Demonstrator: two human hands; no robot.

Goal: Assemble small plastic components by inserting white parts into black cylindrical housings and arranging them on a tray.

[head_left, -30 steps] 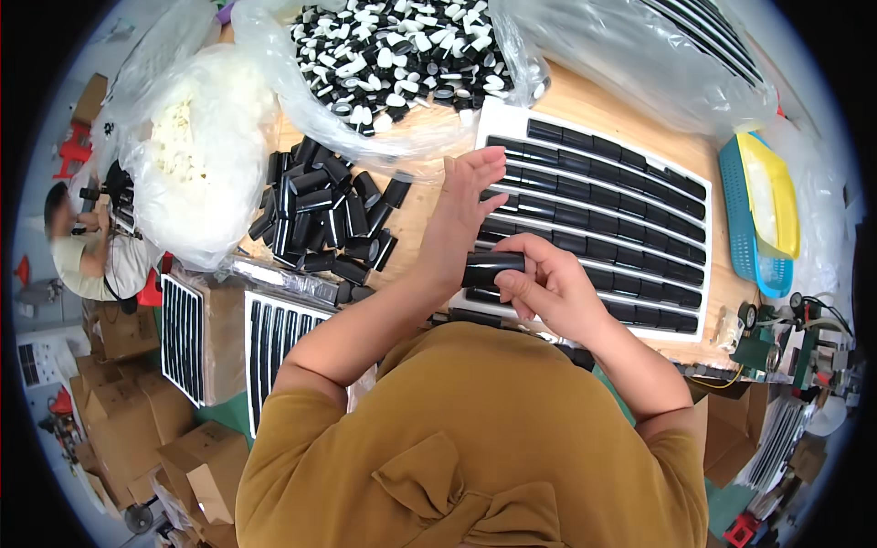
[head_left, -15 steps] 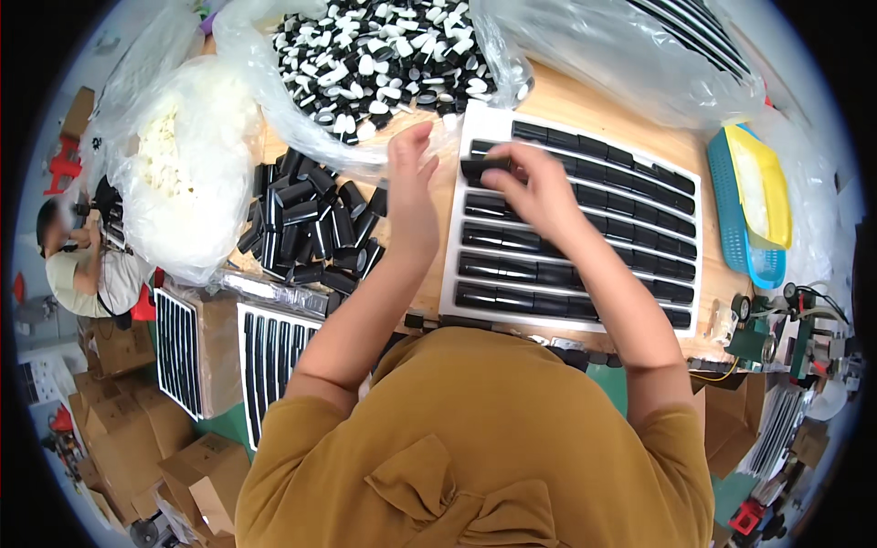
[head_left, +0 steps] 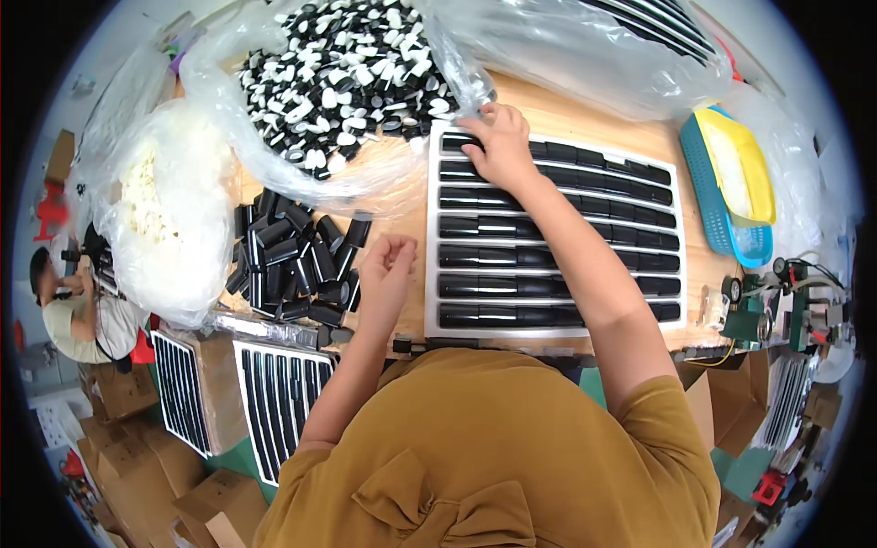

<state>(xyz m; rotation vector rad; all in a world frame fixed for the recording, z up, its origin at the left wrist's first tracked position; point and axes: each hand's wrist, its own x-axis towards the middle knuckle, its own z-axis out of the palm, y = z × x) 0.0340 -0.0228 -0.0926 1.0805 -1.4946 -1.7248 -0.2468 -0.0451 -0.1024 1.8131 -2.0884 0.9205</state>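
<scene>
Black tube [head_left: 452, 142] | partly beneath right grip [head_left: 501, 146], tray [head_left: 433, 228] top-left | left grip [head_left: 389, 270] curled | both holds: cannot tell

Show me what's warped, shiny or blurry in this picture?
Head view: the fisheye bends straight edges, bowing the top row on the white tray; head view: bright streaks glint on the loose tubes, and glare whitens the clear bag; head view: the left hand and right hand look fairly crisp; head view: the rim fades into haze, then black.
</scene>
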